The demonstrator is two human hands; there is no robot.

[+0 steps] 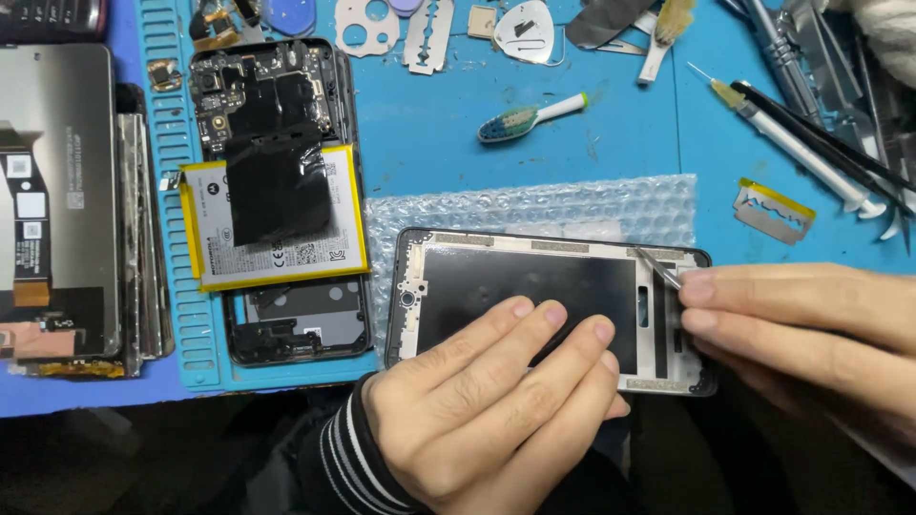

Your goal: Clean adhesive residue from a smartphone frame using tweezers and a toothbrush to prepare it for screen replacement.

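Observation:
A black phone frame (pixel 534 286) lies face up on a sheet of bubble wrap (pixel 534 205) on the blue mat. My left hand (pixel 496 401) rests flat on the frame's lower half, fingers pressing it down. At the frame's right end my right hand (pixel 811 329) pinches thin metal tweezers (pixel 658 267), their tip touching the frame's upper right corner.
An opened phone (pixel 277 191) with a yellow-edged battery lies at left, beside a stack of screen panels (pixel 57 200). A small toothbrush (pixel 530 116), razor blades (pixel 775 210), picks and several long tools (pixel 811 143) lie at the back and right.

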